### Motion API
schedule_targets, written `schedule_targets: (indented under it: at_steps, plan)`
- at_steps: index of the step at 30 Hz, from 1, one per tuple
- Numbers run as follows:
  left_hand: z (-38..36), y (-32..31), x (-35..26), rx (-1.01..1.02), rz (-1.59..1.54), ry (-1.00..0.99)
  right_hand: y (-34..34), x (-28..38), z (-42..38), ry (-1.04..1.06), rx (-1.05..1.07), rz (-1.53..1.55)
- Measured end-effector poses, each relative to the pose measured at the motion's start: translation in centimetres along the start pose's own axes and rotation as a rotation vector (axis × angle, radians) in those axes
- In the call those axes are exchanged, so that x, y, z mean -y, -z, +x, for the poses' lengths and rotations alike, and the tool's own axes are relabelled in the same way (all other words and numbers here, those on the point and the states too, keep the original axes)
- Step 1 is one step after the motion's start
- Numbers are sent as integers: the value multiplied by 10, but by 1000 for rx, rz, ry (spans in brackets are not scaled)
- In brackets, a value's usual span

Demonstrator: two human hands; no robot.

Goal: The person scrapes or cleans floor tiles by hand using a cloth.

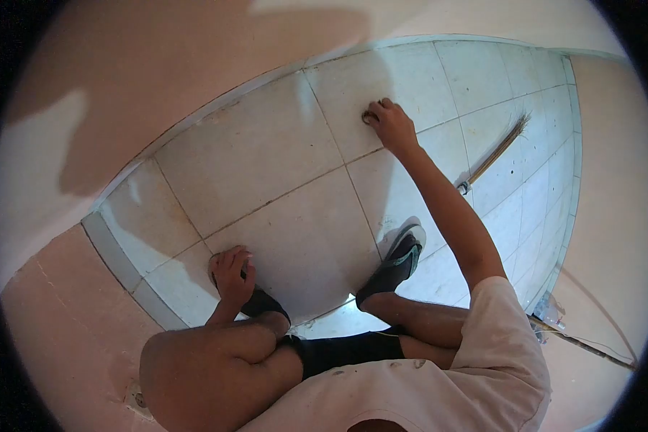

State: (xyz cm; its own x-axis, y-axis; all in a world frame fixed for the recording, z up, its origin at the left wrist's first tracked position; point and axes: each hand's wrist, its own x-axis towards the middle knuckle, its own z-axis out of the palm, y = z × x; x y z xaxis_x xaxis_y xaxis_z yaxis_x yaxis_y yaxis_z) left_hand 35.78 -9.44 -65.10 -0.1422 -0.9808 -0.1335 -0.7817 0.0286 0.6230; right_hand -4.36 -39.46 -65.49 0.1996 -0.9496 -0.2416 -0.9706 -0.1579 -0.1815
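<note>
My right hand (pixel 394 128) is stretched forward to the pale floor tiles (pixel 266 194), fingers curled closed around a small dark, curved thing (pixel 367 117). Its kind is too small to make out, and most of it is hidden under the fingers. My left hand (pixel 233 275) hangs low beside my left knee, over the front of the left flip-flop (pixel 212 268). Its fingers are apart and loosely bent, and I see nothing held in them. My right foot wears a grey-green flip-flop (pixel 412 248) flat on the tiles.
A stick broom (pixel 498 153) lies on the floor to the right of my right arm. Pinkish walls (pixel 194 65) with a low tile skirting (pixel 111 248) border the floor. At the lower right, a thin dark pole (pixel 583 342) and a clear plastic item (pixel 549 311) are by the wall.
</note>
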Motion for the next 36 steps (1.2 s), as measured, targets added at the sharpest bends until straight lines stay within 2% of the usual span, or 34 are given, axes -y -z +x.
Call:
schedule_targets:
  at_steps: [3,6,9,13,15,21,28,33,36]
  plan:
    - [2,-2,0,-20,14,-20,2,3,12,4,-41,-17]
    - [1,-1,1,0,11,0,0,0,-6,35,22,-25]
    - [-1,-2,-1,-28,21,-21,-6,-3,-24,62,-1,-41]
    - [4,5,-8,-7,17,16,-1,3,3,12,24,-86]
    - [5,4,-7,-3,15,15,3,3,13,41,-29,-101]
    - [3,4,-10,-37,-6,38,-7,8,-23,57,-33,-64]
    - [3,-1,-5,-35,5,25,-4,4,17,11,-73,-103]
    - [0,-1,-4,-27,32,10,-5,0,-19,93,-15,-123]
    - [1,0,-7,-51,-15,24,0,6,-8,33,8,-174]
